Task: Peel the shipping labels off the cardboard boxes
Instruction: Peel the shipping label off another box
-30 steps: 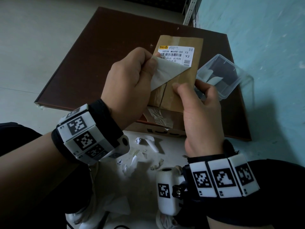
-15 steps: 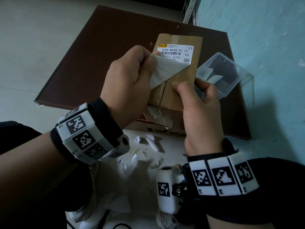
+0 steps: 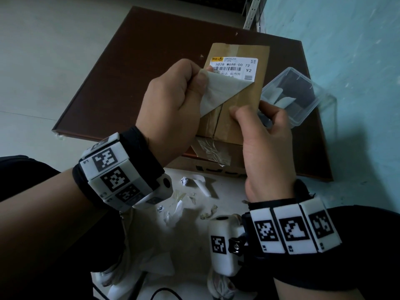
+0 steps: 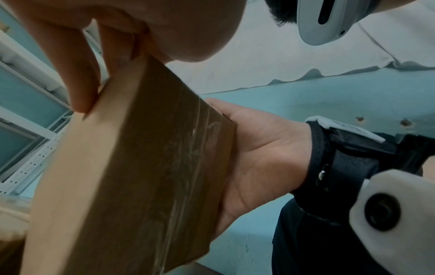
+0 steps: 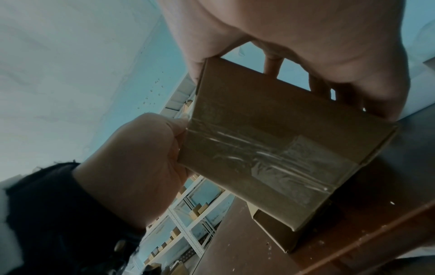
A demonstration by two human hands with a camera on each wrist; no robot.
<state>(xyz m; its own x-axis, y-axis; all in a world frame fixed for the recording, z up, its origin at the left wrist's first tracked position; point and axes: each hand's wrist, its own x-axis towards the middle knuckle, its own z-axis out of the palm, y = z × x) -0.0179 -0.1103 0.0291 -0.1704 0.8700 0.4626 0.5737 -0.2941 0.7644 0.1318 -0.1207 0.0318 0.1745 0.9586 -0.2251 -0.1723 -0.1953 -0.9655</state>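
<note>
A taped brown cardboard box is held up over the dark board. Its white shipping label still sticks along the top, while the lower part is folded back as a pale flap. My left hand pinches that flap between thumb and fingers. My right hand grips the box at its right side, thumb pressed on the front face. The left wrist view shows the box's taped side against my right palm. The right wrist view shows the box's taped end between both hands.
A clear plastic tub with peeled label pieces stands right of the box on the dark brown board. Another cardboard box lies under the held one. Paper scraps litter the floor near me. A blue wall is close on the right.
The peeled flap has grown a little as my left hand pulls it up and left. The box and my right hand have hardly shifted.
</note>
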